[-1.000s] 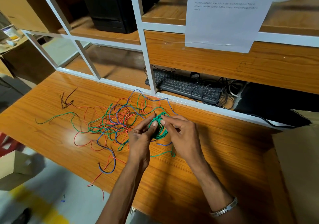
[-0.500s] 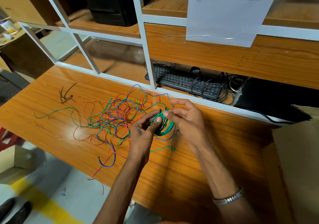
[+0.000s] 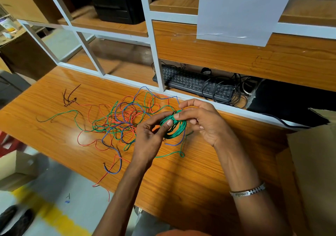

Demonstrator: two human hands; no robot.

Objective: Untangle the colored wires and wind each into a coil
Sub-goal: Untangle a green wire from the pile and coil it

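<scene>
Both hands, left and right, pinch the green coil; its tail, caught in the tangle, could drag loops loose.

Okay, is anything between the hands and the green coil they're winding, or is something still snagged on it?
Nothing stands between them: the left hand and the right hand both pinch the green coil directly. A blue wire loops under the coil, and green wire trails from it toward the tangle, so it may snag.
</scene>
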